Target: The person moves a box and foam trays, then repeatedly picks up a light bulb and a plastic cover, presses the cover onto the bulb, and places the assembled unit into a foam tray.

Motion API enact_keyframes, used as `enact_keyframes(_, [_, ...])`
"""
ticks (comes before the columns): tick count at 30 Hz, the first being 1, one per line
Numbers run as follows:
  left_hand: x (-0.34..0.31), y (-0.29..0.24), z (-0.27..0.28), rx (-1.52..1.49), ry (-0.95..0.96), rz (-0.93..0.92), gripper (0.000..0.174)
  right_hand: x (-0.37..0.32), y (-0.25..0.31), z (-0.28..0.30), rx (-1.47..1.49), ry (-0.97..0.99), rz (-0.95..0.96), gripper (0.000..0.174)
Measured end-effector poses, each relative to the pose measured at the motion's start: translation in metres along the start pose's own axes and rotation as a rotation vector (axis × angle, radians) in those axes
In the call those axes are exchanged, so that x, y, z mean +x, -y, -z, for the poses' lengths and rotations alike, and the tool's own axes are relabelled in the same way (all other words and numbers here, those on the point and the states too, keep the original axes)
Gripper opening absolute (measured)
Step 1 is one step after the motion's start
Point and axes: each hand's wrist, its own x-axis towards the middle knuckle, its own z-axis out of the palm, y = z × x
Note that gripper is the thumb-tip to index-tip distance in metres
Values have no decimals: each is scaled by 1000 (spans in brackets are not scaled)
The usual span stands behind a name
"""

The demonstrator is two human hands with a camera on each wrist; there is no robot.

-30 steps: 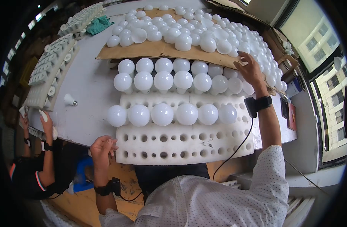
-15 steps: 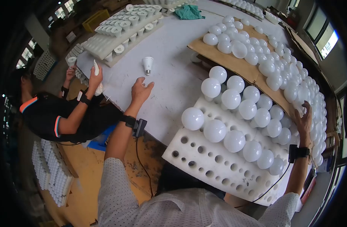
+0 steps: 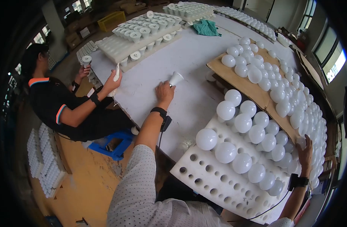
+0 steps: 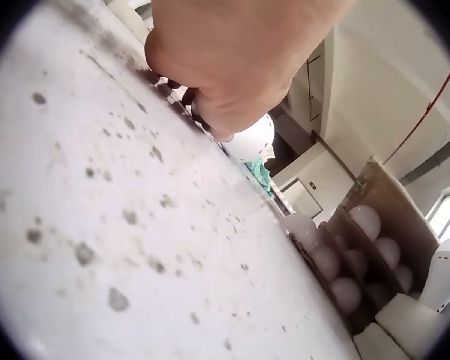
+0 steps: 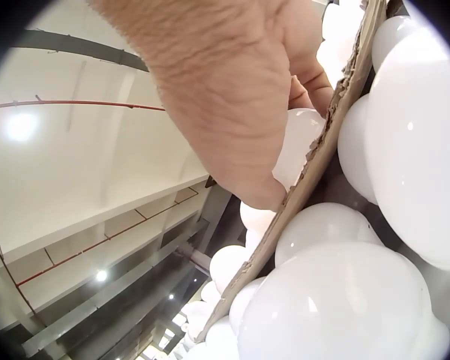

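My left hand [image 3: 164,94] is on the table, its fingers at the narrow end of a white cone-shaped bulb base [image 3: 176,78], which lies on its side. In the left wrist view, the thumb and curled fingers pinch this bulb base [image 4: 251,141], their tips partly hidden behind the hand. At the cardboard's near right edge, my right hand [image 3: 305,154] holds a white bulb cover [image 3: 301,142]. The right wrist view has that bulb cover [image 5: 296,146] between thumb and fingers, just above the cardboard edge.
Many white bulb covers [image 3: 255,73] lie on the cardboard sheet [image 3: 228,70]. Below it, rows of white globe bulbs [image 3: 226,152] stand in a holed foam block [image 3: 198,172]. Foam trays of bulb bases [image 3: 143,32] and a green cloth [image 3: 206,28] sit further back. Another person [image 3: 63,98] works at left.
The view has swung left. My left hand has reached from beside the foam block across the table to the lone bulb base and grasped it. My right hand stays by the cardboard's edge.
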Motion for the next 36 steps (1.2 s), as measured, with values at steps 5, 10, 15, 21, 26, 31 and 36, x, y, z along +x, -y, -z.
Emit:
enact_keyframes(5, [-17, 9, 7, -78, 84, -38, 31, -5, -20, 11, 53, 169, -88, 52])
enact_keyframes(10, [-55, 7, 59, -114, 353, -12, 38, -38, -48, 20, 133, -144, 53, 57])
enact_keyframes(15, [-82, -2, 73, -139, 405, -170, 56, -94, -72, 3, 1214, -235, -322, 63])
enact_keyframes(21, [-104, -13, 74, -323, 295, -201, 52, -165, 46, 38, 1323, -122, -169, 83])
enact_keyframes(26, [-144, -4, 118, -1375, 552, 215, 39, -207, 61, 34, 1571, 68, -229, 85])
enact_keyframes(31, [-196, -18, 178, -1432, 691, 51, 45, -218, 99, 25, 1577, 122, -250, 86])
enact_keyframes(36, [-254, -85, 215, -1471, 1132, -68, 46, -228, 117, 3, 1648, 268, -231, 86])
